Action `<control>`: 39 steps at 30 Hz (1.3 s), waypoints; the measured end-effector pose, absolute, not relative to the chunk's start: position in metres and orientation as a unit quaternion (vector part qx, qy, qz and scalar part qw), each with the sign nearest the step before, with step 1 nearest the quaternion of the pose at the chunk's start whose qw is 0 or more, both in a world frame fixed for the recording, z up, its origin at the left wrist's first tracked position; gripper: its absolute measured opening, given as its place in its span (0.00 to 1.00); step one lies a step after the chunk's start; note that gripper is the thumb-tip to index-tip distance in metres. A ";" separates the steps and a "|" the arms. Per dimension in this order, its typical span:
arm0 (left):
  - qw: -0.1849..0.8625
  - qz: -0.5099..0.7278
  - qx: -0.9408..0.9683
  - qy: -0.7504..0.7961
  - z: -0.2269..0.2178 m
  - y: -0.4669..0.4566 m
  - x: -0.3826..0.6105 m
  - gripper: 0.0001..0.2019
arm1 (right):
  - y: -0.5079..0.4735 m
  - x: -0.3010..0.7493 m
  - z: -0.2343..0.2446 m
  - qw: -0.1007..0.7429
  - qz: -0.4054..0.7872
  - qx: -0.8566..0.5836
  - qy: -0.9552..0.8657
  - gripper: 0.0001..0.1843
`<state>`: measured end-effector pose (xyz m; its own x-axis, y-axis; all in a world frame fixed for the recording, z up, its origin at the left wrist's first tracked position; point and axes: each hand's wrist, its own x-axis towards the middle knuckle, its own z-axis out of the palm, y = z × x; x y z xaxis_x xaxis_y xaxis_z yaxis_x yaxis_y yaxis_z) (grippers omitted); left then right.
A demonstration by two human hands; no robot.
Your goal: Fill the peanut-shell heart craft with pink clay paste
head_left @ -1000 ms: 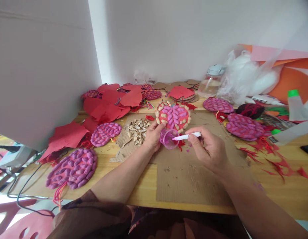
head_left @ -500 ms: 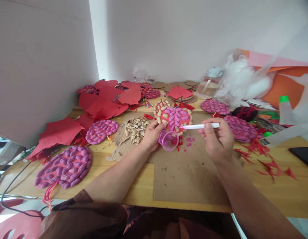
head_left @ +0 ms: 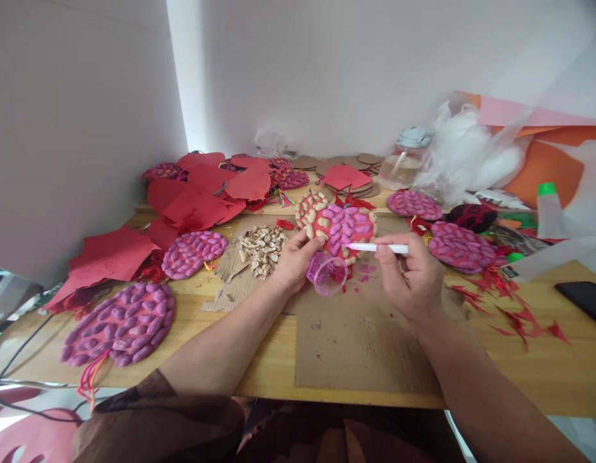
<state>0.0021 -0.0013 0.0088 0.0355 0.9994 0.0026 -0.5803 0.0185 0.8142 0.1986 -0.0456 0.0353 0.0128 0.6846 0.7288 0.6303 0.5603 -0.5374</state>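
My left hand (head_left: 296,262) is closed around a small clear plastic cup (head_left: 335,278) stained with purple paint, its mouth tilted toward me. The left thumb also presses the edge of a red disc (head_left: 366,240) covered with peanut shells. Shells in its middle are bright pink, while those around the rim are bare tan. In my right hand (head_left: 409,273), thumb and fingers pinch a white-handled paintbrush (head_left: 380,247). The brush's pink tip touches or nearly touches the pink shells low on the disc. Another disc with tan shells (head_left: 310,209) lies just behind.
Loose shell halves (head_left: 261,247) lie left on cardboard (head_left: 360,347) spotted with paint. Purple shell-covered discs (head_left: 119,325) and red paper shapes (head_left: 109,257) spread leftward. At right are red scraps (head_left: 524,318), a phone (head_left: 582,302), a green-capped bottle (head_left: 548,212) and a lidded jar (head_left: 401,161).
My right hand has moved left, bringing the paintbrush further over the disc, its tip now among the pink shells. My left hand keeps its hold on the cup and disc.
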 end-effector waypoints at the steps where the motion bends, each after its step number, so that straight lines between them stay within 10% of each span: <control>1: 0.637 0.620 0.331 0.316 0.008 -0.001 0.002 0.20 | -0.046 0.199 0.036 0.532 0.021 -0.468 -0.705 0.07; 39: 0.645 0.620 0.297 0.334 0.008 0.003 -0.004 0.22 | -0.046 0.197 0.041 0.526 -0.019 -0.441 -0.727 0.04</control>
